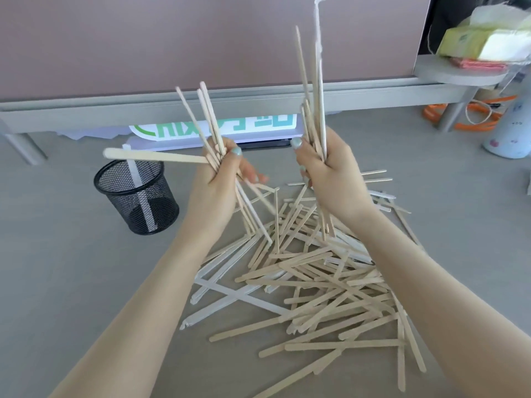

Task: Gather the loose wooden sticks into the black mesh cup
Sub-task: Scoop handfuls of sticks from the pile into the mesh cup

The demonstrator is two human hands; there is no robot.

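Observation:
A black mesh cup (138,193) stands upright on the grey table, left of centre, with one white wrapped stick inside. My left hand (221,182) is raised to the right of the cup, shut on a fanned bunch of wooden sticks (205,122); one stick juts sideways over the cup's rim. My right hand (327,173) is raised beside it, shut on a taller upright bunch of sticks (311,104), some in white paper. Below both hands lies a big heap of loose wooden sticks (324,280) and white wrapped ones.
A grey partition rail (86,104) runs along the back of the table, with a green-and-white printed sheet (230,127) under it. Tissue packs (482,41) sit on a shelf at the back right, above orange cord (482,116) and a pale blue bottle (511,133).

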